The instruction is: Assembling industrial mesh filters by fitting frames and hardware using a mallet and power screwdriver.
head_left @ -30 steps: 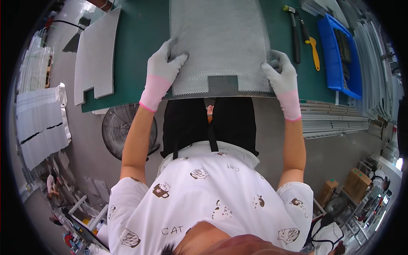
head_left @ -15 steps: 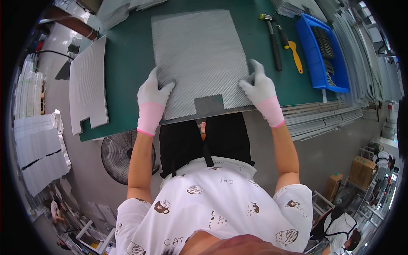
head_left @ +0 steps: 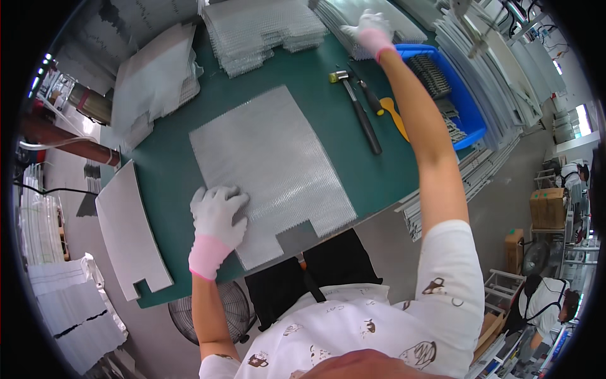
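Observation:
A silvery mesh sheet [head_left: 271, 158] with a notch in its near edge lies flat on the green tabletop [head_left: 170, 189]. My left hand [head_left: 218, 215], in a white glove with a pink cuff, rests over the sheet's left edge, thumb apart from the fingers. Stretched out to the far right, my right hand [head_left: 371, 30], gloved the same way, is over a stack of pale sheets [head_left: 407, 26]. Its fingers are spread with nothing seen in them; whether they touch the stack I cannot tell.
Right of the mesh lie a hammer [head_left: 360, 114], a dark-handled tool [head_left: 369, 96] and a yellow scraper [head_left: 392, 117], partly behind my arm. A blue bin [head_left: 475, 129] holds metal parts. Mesh stacks [head_left: 259, 31] stand at the back; a pale panel [head_left: 129, 234] lies left.
My right hand has left the mesh sheet's right edge and reached to the far right stack. My left hand stays by the left edge. The view has shifted, showing more of the table's back.

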### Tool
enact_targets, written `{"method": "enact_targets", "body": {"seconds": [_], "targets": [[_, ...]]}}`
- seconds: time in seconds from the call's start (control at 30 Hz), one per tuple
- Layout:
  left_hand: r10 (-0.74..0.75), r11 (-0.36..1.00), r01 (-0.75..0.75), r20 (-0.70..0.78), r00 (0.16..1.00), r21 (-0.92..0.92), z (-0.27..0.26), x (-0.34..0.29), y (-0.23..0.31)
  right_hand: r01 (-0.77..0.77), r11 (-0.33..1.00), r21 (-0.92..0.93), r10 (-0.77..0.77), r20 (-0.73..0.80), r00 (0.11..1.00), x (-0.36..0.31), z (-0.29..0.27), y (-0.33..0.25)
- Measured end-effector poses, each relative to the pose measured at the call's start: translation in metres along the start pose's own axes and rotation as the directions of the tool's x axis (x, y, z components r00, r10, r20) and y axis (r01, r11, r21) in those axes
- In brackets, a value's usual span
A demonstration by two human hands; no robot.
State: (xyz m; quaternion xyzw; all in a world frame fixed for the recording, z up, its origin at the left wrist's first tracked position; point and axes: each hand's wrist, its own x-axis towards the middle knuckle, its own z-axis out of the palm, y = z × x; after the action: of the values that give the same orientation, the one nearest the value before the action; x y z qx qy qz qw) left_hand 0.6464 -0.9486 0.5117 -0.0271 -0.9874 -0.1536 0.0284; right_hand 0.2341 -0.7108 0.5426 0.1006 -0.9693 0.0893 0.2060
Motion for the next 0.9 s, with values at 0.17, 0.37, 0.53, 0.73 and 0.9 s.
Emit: {"method": "enact_targets", "body": {"seconds": [0.17,0.37,0.53,0.73,0.9], "targets": [[-0.04,0.998,0.04,0.002,0.999,-0.039,0.0,-0.003,-0.006,0.014,0.989,-0.147,0.058,0.475,0.878,0.077,0.021,0.034],[0.012,0.997,-0.013,-0.02,1.0,-0.073,-0.005,0.009,-0.012,-0.148,0.986,0.072,0.105,0.423,0.9,0.127,-0.007,0.064],[-0.062,0.995,0.058,-0.047,0.997,-0.087,-0.002,0.019,-0.014,-0.348,0.817,0.461,0.253,0.256,0.933,0.131,-0.014,0.084],[-0.05,0.998,0.047,-0.087,0.995,-0.03,0.008,0.032,-0.008,-0.018,0.552,0.834,0.539,-0.34,0.771,0.119,-0.004,0.097],[0.025,1.0,-0.026,-0.155,0.988,-0.007,0.009,0.029,-0.004,0.245,0.483,0.84,0.349,-0.442,0.826,0.047,-0.03,0.045]]}}
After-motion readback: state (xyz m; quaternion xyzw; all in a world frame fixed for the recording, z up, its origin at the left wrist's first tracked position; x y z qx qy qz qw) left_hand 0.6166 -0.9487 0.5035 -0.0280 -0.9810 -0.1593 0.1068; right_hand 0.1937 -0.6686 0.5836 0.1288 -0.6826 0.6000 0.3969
